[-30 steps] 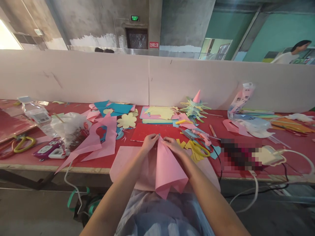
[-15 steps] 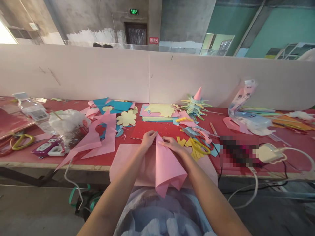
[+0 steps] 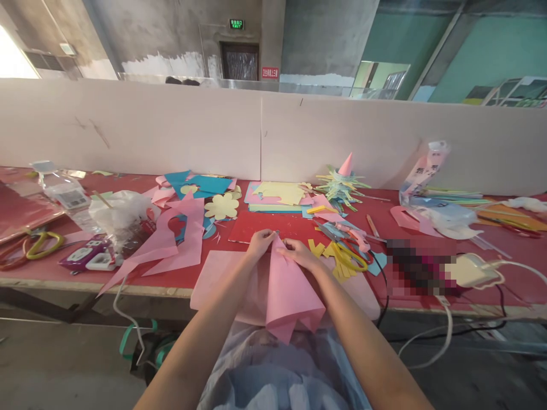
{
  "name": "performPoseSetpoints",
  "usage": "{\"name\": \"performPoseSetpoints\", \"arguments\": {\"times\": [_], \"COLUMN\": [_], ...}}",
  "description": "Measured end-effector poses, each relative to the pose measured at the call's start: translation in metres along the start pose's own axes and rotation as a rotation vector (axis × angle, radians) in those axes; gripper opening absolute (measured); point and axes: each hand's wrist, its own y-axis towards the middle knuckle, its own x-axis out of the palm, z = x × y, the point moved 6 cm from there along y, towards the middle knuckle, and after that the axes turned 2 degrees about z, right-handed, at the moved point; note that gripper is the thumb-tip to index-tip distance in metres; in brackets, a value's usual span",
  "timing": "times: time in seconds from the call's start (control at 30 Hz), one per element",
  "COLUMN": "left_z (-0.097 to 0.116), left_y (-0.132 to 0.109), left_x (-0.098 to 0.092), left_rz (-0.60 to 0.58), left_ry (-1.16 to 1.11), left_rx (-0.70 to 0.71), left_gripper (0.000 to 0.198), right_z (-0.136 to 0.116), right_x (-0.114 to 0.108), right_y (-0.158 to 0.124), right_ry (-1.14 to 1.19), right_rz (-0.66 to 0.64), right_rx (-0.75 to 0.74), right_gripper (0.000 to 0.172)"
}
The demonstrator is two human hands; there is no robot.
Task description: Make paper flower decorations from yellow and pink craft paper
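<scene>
A sheet of pink paper, rolled into a cone, hangs between my hands with its narrow tip up and its wide, ragged end toward my lap. My left hand pinches it at the tip. Just to the right, my right hand grips the upper side of the same paper, its fingertips partly hidden by the fold. Beneath lies a pale pink board at the table's front edge. Beyond my hands is a red sheet.
Yellow-handled scissors and yellow paper strips lie at right. A paper tree with a pink cone top stands behind them. Pink offcuts, a yellow paper flower and a plastic bottle are at left. A white charger sits far right.
The paper cone's lower end has spread a little wider to the left. Both hands keep hold near the tip, and the whole view has shifted slightly.
</scene>
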Motion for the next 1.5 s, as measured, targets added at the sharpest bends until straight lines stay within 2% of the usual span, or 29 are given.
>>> {"name": "performPoseSetpoints", "arguments": {"times": [0.13, 0.2, 0.4, 0.5, 0.67, 0.83, 1.07, 1.27, 1.4, 1.5], "left_z": [0.000, 0.001, 0.011, 0.012, 0.006, 0.007, 0.014, 0.011, 0.011, 0.011], "left_y": [-0.001, -0.002, -0.013, -0.015, -0.012, -0.015, -0.024, -0.025, -0.026, -0.026], "left_x": [0.000, 0.003, 0.012, 0.016, 0.018, 0.024, 0.027, 0.029, 0.030, 0.031], "left_rz": [-0.017, -0.057, -0.195, -0.233, -0.236, -0.339, -0.424, -0.471, -0.499, -0.510], "left_ry": [-0.024, -0.045, -0.046, -0.038, -0.044, -0.016, -0.081, -0.057, -0.085, -0.092], "left_rx": [-0.026, -0.059, -0.075, -0.055, -0.056, -0.032, -0.077, -0.074, -0.075, -0.064], "left_gripper": [0.039, 0.041, 0.041, 0.041, 0.039, 0.037, 0.035, 0.035, 0.034, 0.033], "right_z": [-0.001, -0.001, 0.004, 0.009, 0.010, 0.009, 0.008, 0.002, 0.005, 0.007], "right_x": [0.000, -0.003, -0.028, -0.036, -0.039, -0.042, -0.040, -0.037, -0.037, -0.035], "right_y": [-0.001, -0.002, -0.002, -0.001, 0.000, 0.000, -0.001, 0.000, 0.000, 0.000], "right_ry": [0.014, 0.012, -0.005, -0.018, 0.009, 0.063, 0.156, 0.247, 0.258, 0.283], "right_rz": [-0.009, 0.040, 0.389, 0.477, 0.472, 0.503, 0.458, 0.426, 0.428, 0.429], "right_rx": [0.010, 0.017, -0.013, -0.001, 0.013, 0.023, 0.048, -0.044, 0.003, 0.025], "right_gripper": [0.026, 0.026, 0.034, 0.040, 0.037, 0.035, 0.034, 0.034, 0.039, 0.035]}}
